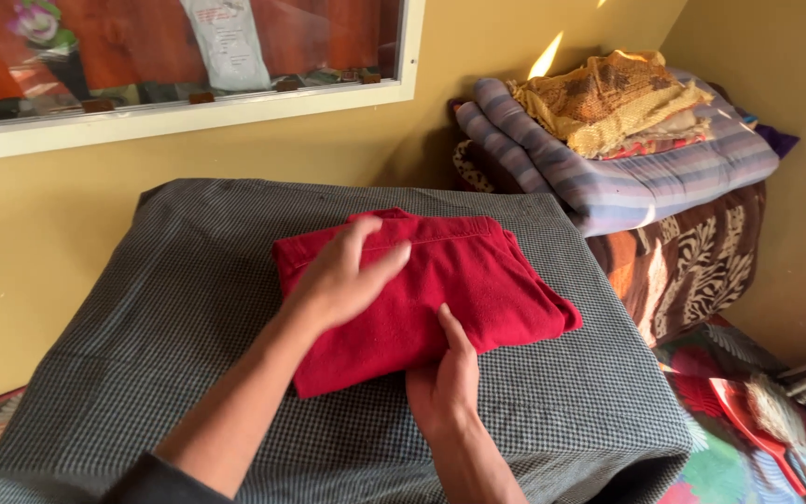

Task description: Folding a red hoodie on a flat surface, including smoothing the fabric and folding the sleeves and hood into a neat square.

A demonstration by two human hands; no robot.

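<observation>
A counter (pixel 188 308) draped in a grey small-check cloth fills most of the view, set against a yellow wall (pixel 67 224) with a white-framed window (pixel 188 117) above it. To the right, beyond the counter's far corner, a stack of folded bedding (pixel 627 177) in blue and lavender stripes sits on a brown leaf-patterned cover (pixel 692 261), topped by a crumpled mustard-yellow cloth (pixel 608 98). A brightly coloured floral floor covering (pixel 729 439) shows at the lower right. In the middle of the counter lies a folded red garment (pixel 478 289), a thick, roughly square bundle with a stitched hem along its far edge. The left hand (pixel 342 275) lies flat on top of the garment's left part, palm down, fingers spread and loose, its grip released. The right hand (pixel 445 378) is at the garment's near edge, its grip pinching the red fabric there, thumb lying on top and the fingers tucked beneath the fold.
</observation>
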